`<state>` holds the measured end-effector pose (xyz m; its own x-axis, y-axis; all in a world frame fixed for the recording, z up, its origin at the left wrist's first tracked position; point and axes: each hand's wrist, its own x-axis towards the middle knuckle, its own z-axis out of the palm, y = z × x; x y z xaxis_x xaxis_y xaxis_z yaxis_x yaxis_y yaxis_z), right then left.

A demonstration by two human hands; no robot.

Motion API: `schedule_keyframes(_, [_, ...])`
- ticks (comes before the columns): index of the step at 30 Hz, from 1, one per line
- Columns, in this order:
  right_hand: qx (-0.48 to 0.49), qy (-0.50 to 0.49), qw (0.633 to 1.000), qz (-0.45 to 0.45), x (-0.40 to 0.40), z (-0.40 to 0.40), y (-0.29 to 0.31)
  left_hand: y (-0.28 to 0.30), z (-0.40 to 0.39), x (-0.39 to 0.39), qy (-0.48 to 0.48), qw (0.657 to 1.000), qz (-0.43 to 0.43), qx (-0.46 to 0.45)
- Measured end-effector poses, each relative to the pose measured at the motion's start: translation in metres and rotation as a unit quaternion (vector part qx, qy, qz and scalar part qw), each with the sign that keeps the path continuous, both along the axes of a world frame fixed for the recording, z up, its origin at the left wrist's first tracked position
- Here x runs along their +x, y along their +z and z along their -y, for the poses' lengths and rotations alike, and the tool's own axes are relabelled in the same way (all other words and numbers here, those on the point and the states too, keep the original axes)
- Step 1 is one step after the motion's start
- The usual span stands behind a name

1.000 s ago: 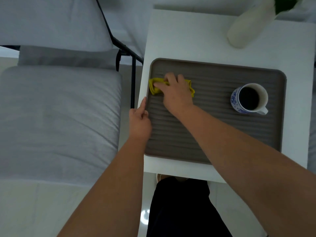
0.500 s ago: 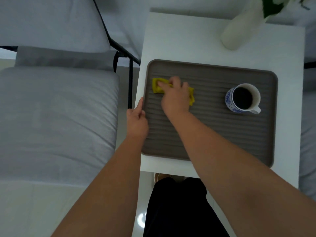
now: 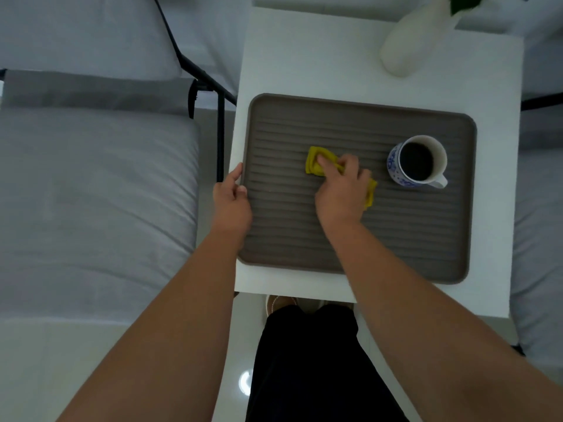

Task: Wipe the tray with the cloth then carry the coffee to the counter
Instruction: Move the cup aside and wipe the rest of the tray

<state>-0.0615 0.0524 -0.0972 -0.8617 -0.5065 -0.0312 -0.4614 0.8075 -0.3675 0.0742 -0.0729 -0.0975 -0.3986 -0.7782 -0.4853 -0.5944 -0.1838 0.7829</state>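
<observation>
A ribbed grey-brown tray lies on a small white table. My right hand presses a crumpled yellow cloth flat on the middle of the tray; most of the cloth is under the palm. A blue-and-white mug full of dark coffee stands on the tray's right part, just right of the cloth, handle pointing to the lower right. My left hand grips the tray's left rim, thumb on top.
A white vase with green leaves stands at the table's far right corner. A grey cushioned chair with a black frame sits close on the left, another grey cushion on the right. My dark-trousered legs are below the table's near edge.
My right hand has slid the cloth from the tray's far left corner rightward to its middle, close to the mug. The left hand stays on the left rim.
</observation>
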Motion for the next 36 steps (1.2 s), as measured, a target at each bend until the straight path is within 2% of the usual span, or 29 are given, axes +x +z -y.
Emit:
schedule_keyframes(2, [-0.008,0.02,1.0,0.007,0.023,0.017,0.006,-0.006,0.004,0.001,0.018,0.999,-0.008,0.038])
schedule_keyframes(6, [0.044,0.168,0.983,0.054,0.065,0.031,0.015,-0.008,0.004,0.005,0.021,0.998,-0.002,0.065])
schedule_keyframes(9, [0.041,0.191,0.979,0.052,0.063,0.011,0.016,-0.005,0.004,0.005,0.029,0.998,-0.01,0.06])
schedule_keyframes(15, [0.012,-0.02,1.0,-0.001,0.031,-0.08,0.009,-0.006,0.003,0.004,0.039,0.998,-0.012,0.057])
schedule_keyframes(20, [0.016,-0.136,0.99,0.034,0.064,-0.05,0.012,-0.009,0.003,0.003,0.04,0.998,-0.01,0.047])
schedule_keyframes(22, [0.008,-0.097,0.994,0.058,0.087,-0.026,0.016,-0.009,0.002,0.002,0.045,0.998,-0.006,0.043])
schedule_keyframes(25, [0.009,0.042,0.996,0.072,0.123,-0.008,0.019,-0.008,0.003,0.001,0.05,0.998,-0.005,0.04])
schedule_keyframes(29, [0.008,0.211,0.975,0.063,0.13,-0.034,0.013,-0.005,0.001,0.001,0.047,0.998,0.003,0.044])
schedule_keyframes(32, [0.013,0.221,0.974,0.04,0.104,-0.077,0.009,-0.005,0.001,0.001,0.04,0.999,-0.001,0.034])
schedule_keyframes(36, [-0.001,0.124,0.992,-0.017,0.056,-0.156,0.006,-0.006,0.002,0.003,0.03,0.999,0.008,0.032])
